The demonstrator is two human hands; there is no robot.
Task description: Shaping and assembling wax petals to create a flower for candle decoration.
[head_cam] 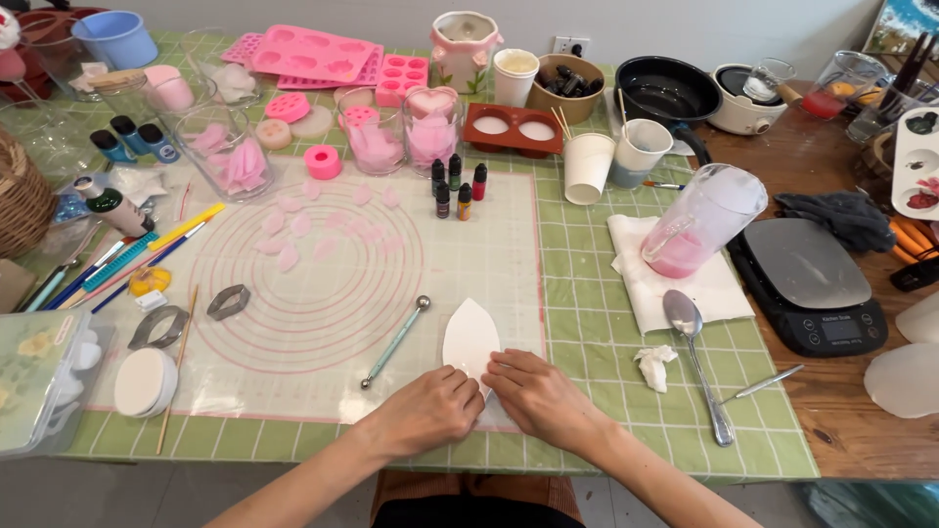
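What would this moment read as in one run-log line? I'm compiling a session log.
left hand: pressing white leaf-shaped sheet | right hand: pressing same sheet | ball-tipped tool: lying left of sheet | surface: pink-ringed mat

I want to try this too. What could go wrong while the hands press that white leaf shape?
The thin white leaf-shaped sheet might tear or crease under the left hand and right hand. The ball-tipped tool lies close and could roll into it. The tilted pitcher of pink liquid might spill.
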